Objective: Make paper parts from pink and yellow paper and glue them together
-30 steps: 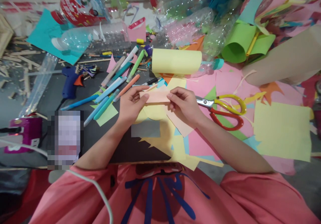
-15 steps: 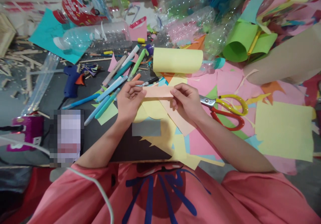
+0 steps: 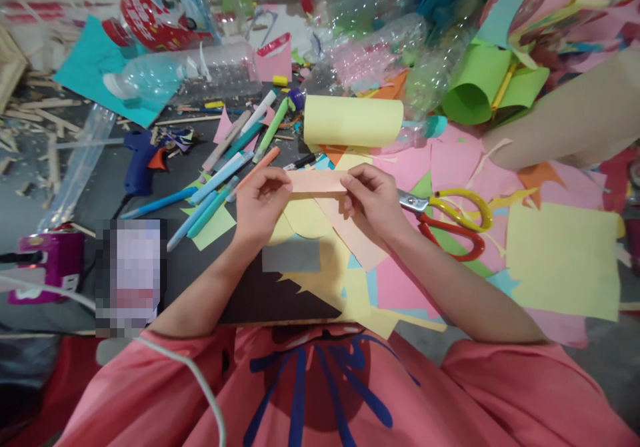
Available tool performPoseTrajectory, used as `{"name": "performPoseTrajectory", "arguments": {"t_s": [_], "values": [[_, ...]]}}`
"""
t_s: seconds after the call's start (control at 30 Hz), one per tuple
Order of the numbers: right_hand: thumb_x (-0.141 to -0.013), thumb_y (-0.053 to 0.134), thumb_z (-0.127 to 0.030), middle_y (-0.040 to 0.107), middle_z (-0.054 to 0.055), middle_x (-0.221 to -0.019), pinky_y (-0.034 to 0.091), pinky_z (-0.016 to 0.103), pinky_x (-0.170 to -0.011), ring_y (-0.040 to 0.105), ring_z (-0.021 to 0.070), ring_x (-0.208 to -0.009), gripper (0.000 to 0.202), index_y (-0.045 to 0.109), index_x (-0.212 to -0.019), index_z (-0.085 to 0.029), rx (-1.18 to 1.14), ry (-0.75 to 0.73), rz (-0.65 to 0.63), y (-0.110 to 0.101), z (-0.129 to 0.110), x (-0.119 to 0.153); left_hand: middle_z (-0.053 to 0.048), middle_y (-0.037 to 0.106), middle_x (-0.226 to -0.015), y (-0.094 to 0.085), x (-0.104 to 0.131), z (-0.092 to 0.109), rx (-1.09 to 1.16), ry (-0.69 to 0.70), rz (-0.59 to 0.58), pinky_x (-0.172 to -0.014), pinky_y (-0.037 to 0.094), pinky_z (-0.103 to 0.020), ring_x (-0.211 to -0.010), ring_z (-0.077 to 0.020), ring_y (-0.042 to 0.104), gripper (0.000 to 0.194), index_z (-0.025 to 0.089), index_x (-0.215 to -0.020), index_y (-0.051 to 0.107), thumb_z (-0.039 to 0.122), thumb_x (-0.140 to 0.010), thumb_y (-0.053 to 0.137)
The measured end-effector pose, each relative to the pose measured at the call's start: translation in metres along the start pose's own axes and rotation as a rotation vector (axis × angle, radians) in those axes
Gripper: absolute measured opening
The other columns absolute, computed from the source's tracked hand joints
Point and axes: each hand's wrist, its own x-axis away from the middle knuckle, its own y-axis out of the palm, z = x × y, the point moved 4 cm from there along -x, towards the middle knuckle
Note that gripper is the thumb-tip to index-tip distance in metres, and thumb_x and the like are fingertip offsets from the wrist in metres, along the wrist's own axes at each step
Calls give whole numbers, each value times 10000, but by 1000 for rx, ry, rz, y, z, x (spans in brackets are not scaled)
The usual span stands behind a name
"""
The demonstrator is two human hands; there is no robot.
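A narrow strip of peach paper is stretched level between my two hands, above the littered table. My left hand pinches its left end between thumb and fingers. At the other end, my right hand pinches it the same way. Scissors with yellow and red handles lie just right of my right hand, blades partly hidden behind it. Below the strip are a larger peach sheet, yellow paper and a small grey rectangle. Several markers lie left of my left hand.
A rolled yellow paper tube lies beyond my hands, with plastic bottles behind. To the left are a blue glue gun, a purple box and a blurred phone. Coloured paper scraps cover the right side.
My left hand has curled its fingers in closer around the strip's left end, uncovering more of an orange marker. The strip stays level in both hands; the view has shifted slightly.
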Motion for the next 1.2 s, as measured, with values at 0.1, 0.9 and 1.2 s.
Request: {"name": "performPoseTrajectory", "arguments": {"t_s": [0.1,0.9,1.2], "values": [[-710,794,-555,562,-87,-437,437,196,-372,497,67,-351,396,580,-710,-221,-1,3,0,0,-1,0,-34,719,-857,0,1,-1,1,-56,12,-768,568,-303,-846,-174,697,82,206,-781,649,279,-791,686],[-710,798,-512,549,-92,-430,438,199,-376,493,70,-348,367,579,-688,-219,-40,-3,-6,1,-4,1,-96,740,-1094,-2,4,3,-37,17,-5,-871,569,-328,-1031,-224,693,291,193,-975,727,459,-883,653],[-661,825,-551,510,-95,-495,390,205,-445,481,60,-432,441,538,-683,-216,-36,-64,-60,7,-4,5,-75,716,-1029,5,7,-2,7,83,-47,-728,555,-268,-769,-138,668,466,187,-1050,654,556,-781,742]]}}
